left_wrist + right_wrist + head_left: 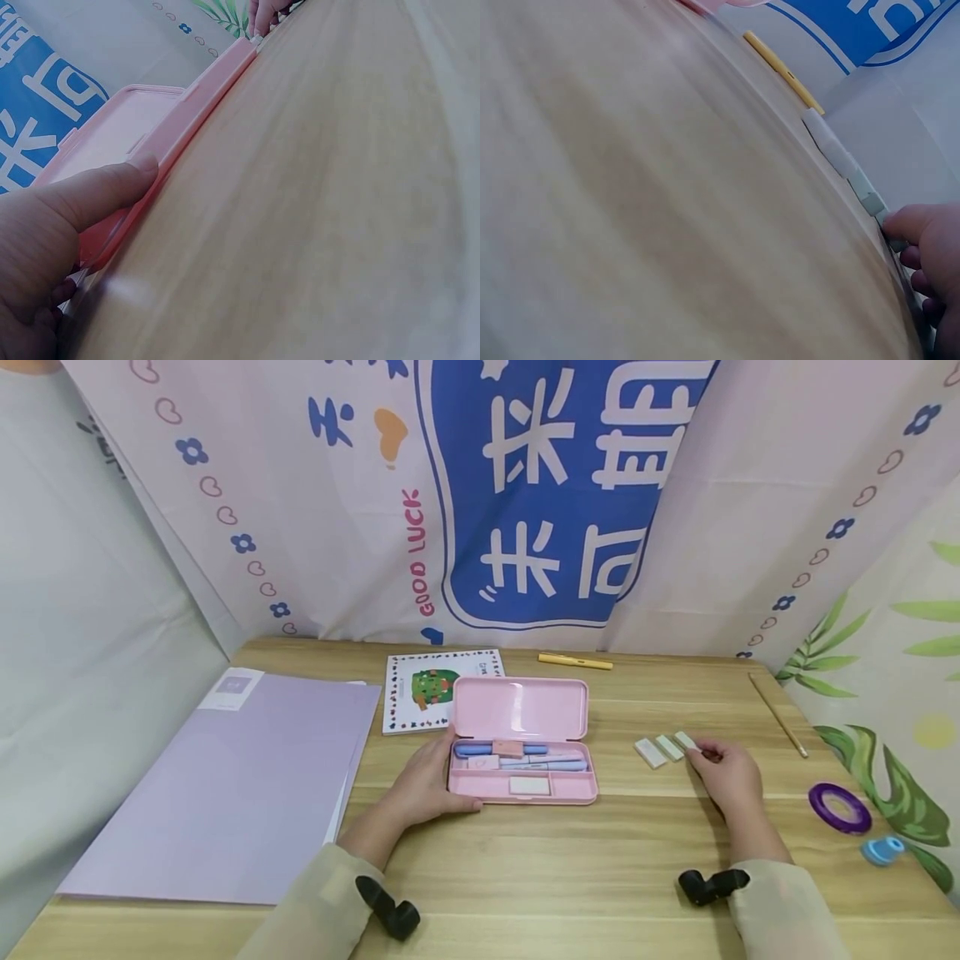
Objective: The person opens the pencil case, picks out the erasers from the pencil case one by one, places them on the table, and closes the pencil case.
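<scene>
L hand [427, 785] grips the left end of the open pink pencil case [525, 735], mid-bench [570, 877], thumb along its front rim. R hand [723, 772] w/ fingertips pinching the rightmost of three white erasers [686, 742], lying in a row toward the bench's right edge.
</scene>
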A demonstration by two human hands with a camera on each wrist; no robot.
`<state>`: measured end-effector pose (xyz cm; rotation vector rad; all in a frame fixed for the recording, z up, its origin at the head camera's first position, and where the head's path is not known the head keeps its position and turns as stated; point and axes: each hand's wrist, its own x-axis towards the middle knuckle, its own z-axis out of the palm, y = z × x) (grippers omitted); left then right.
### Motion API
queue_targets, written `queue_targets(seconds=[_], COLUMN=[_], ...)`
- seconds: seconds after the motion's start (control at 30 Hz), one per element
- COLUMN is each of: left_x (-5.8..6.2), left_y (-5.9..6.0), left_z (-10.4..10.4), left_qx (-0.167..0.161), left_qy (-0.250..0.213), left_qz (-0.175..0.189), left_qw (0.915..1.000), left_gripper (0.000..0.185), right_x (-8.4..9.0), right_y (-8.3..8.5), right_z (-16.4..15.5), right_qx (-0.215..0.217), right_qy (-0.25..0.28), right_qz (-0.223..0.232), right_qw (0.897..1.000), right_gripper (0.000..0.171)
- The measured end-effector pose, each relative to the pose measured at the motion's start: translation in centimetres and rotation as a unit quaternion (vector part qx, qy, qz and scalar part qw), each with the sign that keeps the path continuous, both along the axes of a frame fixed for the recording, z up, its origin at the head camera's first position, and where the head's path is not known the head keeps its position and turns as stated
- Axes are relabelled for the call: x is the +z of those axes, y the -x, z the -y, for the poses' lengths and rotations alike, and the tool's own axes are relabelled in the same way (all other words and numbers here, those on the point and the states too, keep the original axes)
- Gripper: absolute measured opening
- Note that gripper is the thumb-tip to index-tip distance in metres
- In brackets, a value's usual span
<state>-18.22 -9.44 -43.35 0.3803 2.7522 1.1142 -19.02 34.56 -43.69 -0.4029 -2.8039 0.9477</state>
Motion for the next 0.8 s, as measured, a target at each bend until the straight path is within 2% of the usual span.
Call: queue_targets(seconds=[0.17,0.27,0.47,0.63,0.8], left_x=[-0.1,-0.2,-0.1,-0.1,-0.2], left_y=[0.1,0.1,0.2,0.1,0.1], left_z=[0.0,0.0,0.0,0.0,0.0], left_qx=[-0.001,-0.003,-0.001,-0.001,-0.001], left_qy=[-0.003,-0.003,-0.004,-0.003,0.0], left_qz=[-0.003,-0.002,0.002,0.001,0.003], left_qw=[1.0,1.0,1.0,1.0,1.0], left_gripper=[0.13,0.13,0.131,0.13,0.131], right_x=[0.3,0.8,1.4,1.5,1.3], right_y=[-0.2,-0.3,-0.1,0.4,0.7], right_z=[0.2,1.0,5.1,9.6,13.9], right_qx=[-0.017,-0.013,0.058,0.122,0.187], right_qy=[0.023,0.04,0.042,0.052,0.061], right_qz=[0.003,-0.015,-0.077,-0.083,-0.091], right_qw=[1.0,0.999,0.994,0.988,0.976], right_gripper=[0.052,0.053,0.042,0.039,0.035])
